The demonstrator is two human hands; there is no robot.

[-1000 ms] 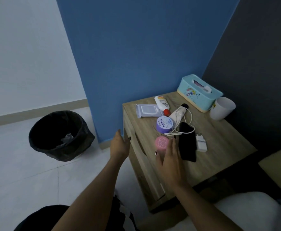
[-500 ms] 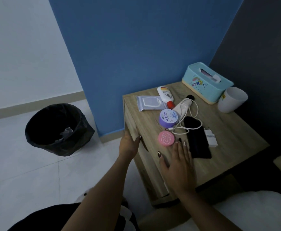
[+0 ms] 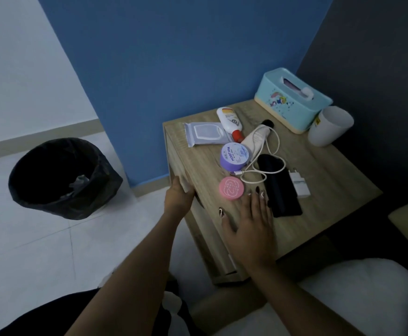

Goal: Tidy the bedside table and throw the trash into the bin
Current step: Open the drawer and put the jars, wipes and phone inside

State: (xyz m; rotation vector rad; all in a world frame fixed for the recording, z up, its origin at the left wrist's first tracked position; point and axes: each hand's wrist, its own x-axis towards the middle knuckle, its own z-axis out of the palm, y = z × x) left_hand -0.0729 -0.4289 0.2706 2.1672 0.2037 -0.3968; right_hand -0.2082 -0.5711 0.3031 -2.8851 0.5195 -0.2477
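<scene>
The wooden bedside table [image 3: 331, 170] holds a wipes pack [image 3: 205, 135], a white tube with a red cap [image 3: 229, 120], a cream tube [image 3: 256, 139], a purple jar [image 3: 234, 156], a pink round tin [image 3: 231, 189], a black phone [image 3: 279, 187], a white charger plug [image 3: 299, 184] and its looped cable [image 3: 264, 166]. My right hand [image 3: 249, 226] lies flat on the top with fingers spread, just in front of the tin and touching the phone's near edge. My left hand [image 3: 178, 197] curls over the table's front left edge. The black-lined bin [image 3: 60, 178] stands on the floor to the left with some trash inside.
A teal tissue box [image 3: 292, 100] and a white cup [image 3: 329, 126] stand at the back right of the table. A blue wall runs behind the table, a dark wall on the right. White bedding [image 3: 343, 299] lies at lower right. Pale floor tiles separate table and bin.
My left hand has gone from hovering in front of the table to gripping its front edge. My right hand has slid back from over the pink tin toward the table's front.
</scene>
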